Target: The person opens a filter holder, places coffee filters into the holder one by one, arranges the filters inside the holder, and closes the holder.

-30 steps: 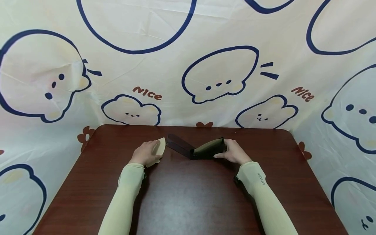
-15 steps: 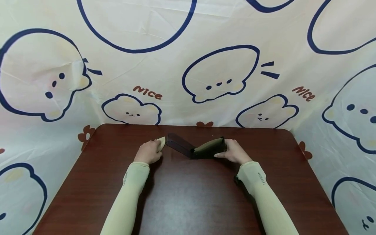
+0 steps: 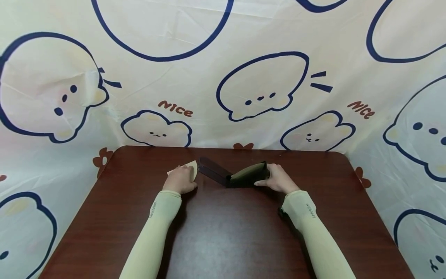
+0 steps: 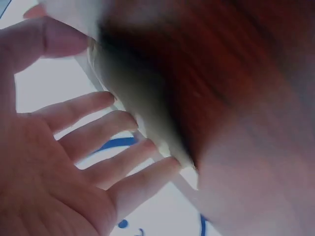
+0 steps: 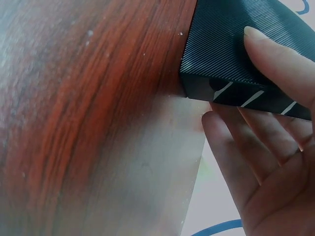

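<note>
My left hand (image 3: 181, 180) holds a thin pale yellow cloth (image 3: 192, 169) over the back left part of the table. In the left wrist view, thumb and fingertips meet the edge of the cloth (image 4: 142, 93), and its underside is in shadow. To the right stands a dark hinged case, like a glasses case (image 3: 249, 176), with its lid (image 3: 212, 170) swung out to the left and olive green showing inside. My right hand (image 3: 278, 179) grips the case's right end. The right wrist view shows the ribbed black face of the case (image 5: 221, 46), thumb on it, fingers on the opposite side.
The dark red-brown wooden table (image 3: 216, 232) has rounded back corners. Its back edge lies just beyond the case and cloth. A white curtain (image 3: 195, 85) with cartoon animals hangs behind and on both sides.
My left hand has shifted a little to the right and forward on the cloth, and a corner of the cloth now shows left of it. The right hand and the case have stayed put.
</note>
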Tool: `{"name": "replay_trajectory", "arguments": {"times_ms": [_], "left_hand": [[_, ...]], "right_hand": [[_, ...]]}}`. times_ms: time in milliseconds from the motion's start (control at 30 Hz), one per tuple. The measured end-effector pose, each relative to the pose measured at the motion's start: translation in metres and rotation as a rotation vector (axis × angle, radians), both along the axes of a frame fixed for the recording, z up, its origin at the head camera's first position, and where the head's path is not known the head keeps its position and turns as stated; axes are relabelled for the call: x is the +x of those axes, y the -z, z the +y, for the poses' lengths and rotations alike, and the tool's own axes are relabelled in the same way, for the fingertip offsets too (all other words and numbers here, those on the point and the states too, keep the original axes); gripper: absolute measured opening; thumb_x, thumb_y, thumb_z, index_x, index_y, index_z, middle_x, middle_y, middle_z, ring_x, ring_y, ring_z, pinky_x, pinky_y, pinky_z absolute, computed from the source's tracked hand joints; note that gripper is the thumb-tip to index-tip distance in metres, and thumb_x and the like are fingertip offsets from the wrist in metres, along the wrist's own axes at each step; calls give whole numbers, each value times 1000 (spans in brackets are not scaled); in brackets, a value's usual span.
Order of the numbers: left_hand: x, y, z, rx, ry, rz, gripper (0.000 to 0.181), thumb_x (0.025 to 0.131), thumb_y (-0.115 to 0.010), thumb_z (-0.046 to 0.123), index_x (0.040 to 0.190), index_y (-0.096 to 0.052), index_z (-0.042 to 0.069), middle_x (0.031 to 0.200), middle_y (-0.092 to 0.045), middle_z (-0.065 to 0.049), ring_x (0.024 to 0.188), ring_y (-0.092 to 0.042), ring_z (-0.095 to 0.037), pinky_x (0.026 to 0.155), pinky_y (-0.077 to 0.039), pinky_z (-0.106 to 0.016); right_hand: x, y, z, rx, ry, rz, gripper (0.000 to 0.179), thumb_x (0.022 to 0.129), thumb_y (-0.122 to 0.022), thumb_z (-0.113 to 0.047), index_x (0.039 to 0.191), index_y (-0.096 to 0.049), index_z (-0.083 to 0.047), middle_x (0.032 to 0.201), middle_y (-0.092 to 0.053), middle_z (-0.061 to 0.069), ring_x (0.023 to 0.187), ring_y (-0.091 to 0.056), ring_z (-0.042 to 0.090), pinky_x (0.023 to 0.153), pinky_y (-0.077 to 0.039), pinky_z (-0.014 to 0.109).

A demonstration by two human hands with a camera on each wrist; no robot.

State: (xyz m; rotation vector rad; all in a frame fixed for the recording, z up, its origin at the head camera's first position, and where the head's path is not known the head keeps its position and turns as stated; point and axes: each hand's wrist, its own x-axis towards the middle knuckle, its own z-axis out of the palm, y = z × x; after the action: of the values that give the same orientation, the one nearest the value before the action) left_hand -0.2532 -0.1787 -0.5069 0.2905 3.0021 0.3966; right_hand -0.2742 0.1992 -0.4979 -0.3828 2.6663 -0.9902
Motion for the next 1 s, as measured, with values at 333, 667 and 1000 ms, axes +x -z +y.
{"name": "replay_trajectory", "arguments": {"times_ms": [333,667,1000], "left_hand": [[-3,-5,1,-54,49,5,16,91,-71,22,91,-67,6,87,-68,-13,90,-66,-38,84,-56,-53],[-5,0,-7,-32,38,-24,38,106,-56,28,133,-67,3,127,-68,-25,116,-63,-47,99,-51,-61],[-9,-1,-18,120,-40,31,19,101,-57,11,111,-72,5,95,-72,-18,83,-67,-36,82,-55,-53]], "right_hand": [[1,-1,-2,2,-5,-10,31,85,-87,-29,107,-70,-16,101,-72,1,85,-61,17,81,-53,35],[1,-3,0,26,15,-14,39,85,-87,-31,114,-69,-12,105,-72,4,88,-61,19,83,-53,37],[2,-3,-1,9,-4,3,33,85,-87,-29,108,-69,-15,102,-72,0,88,-61,16,85,-53,36]]}}
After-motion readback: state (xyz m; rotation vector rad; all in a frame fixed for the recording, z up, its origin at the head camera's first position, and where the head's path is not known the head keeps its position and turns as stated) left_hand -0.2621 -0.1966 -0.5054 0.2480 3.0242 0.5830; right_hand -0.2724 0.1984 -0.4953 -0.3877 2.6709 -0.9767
